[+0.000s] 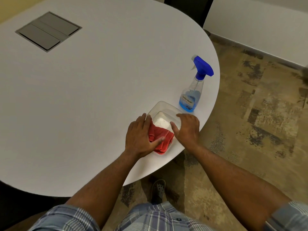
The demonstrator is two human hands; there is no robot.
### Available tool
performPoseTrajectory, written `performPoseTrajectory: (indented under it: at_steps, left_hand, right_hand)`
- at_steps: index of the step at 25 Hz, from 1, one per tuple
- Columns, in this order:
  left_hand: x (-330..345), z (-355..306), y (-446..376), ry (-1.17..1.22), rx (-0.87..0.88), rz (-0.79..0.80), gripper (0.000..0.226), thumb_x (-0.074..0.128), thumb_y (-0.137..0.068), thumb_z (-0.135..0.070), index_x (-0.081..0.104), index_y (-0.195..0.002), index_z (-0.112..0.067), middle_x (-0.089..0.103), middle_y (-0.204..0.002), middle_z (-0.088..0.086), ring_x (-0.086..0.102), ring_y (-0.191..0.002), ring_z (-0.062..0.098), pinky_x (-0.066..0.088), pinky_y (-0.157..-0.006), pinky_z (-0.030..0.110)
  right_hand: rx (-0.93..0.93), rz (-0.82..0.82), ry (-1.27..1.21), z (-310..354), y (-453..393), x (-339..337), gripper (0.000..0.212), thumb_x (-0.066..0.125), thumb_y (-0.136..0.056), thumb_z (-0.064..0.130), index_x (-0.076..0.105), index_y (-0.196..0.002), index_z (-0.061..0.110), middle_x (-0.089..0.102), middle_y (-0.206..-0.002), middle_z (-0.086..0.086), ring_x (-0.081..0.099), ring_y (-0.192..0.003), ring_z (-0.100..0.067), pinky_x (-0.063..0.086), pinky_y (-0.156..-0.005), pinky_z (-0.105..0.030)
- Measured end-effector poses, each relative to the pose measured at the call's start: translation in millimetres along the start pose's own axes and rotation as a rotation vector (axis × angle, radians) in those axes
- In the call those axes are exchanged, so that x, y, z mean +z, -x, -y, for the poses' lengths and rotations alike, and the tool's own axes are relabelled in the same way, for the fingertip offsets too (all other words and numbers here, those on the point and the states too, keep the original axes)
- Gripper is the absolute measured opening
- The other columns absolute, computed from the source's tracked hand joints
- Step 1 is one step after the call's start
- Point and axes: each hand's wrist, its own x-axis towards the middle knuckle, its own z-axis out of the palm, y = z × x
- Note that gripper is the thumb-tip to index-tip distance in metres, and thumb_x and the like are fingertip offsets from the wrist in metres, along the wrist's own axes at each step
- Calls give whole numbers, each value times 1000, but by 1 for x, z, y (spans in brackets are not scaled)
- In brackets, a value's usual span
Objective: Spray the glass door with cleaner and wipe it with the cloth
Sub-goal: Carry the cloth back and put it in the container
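A folded red microfibre cloth [160, 139] with a soft, napped surface lies at the near rim of a smooth, matte white round table [100, 97], half inside a clear, rounded-square plastic container [164, 112] whose pale bottom shows through its glossy walls. The left hand [141, 136] rests flat on the cloth from the nine o'clock side, fingers straight and together along the container's left wall, thumb stretched across the red folds; it presses rather than grasps. The right hand [187, 128] lies over the container's three o'clock edge, fingers relaxed and slightly spread on the rim, thumb pointing in toward the cloth, clamped on nothing.

At about one o'clock from the container, just beside it and close to the table's edge, stands an upright clear plastic spray bottle [191, 92] with a bright blue trigger head, a printed label and blue liquid filling only its lower part. No glass door can be seen.

Far off at ten o'clock, a grey metal rectangular hatch [48, 31] with flat lids sits flush in the tabletop. Past the table at three o'clock is a mottled tan and dark patterned floor [258, 122], meeting a white wall [258, 19]. At six o'clock are a blue-grey plaid shirt [150, 217] and a dark perforated shoe [158, 189].
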Motion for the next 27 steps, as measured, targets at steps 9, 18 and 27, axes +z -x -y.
performPoseTrajectory:
  at_steps: [9,18,27]
  left_hand:
    - [22,-4,9,-54,-23,109,121,24,-69,-97,-17,-155,-23,-13,-165,0,-8,-153,20,7,-124,49]
    - [24,-6,3,-45,-22,88,118,27,-70,-96,-18,-155,-27,-20,-164,-1,-8,-153,21,6,-124,47]
    - [27,-6,-8,-27,-21,69,115,27,-73,-95,-22,-153,-29,-19,-164,-3,-9,-153,19,6,-124,46]
  right_hand:
    - [390,-181,-304,-10,-69,-47,61,75,-82,36,46,-128,10,50,-131,-11,50,-121,-24,50,-100,-41]
    - [428,-43,-556,-7,-134,-68,67,78,-80,36,46,-134,14,57,-132,-6,54,-122,-25,44,-105,-41]
    - [285,-189,-501,10,-134,-95,37,71,-86,39,58,-115,20,63,-100,9,63,-93,-13,55,-93,-42]
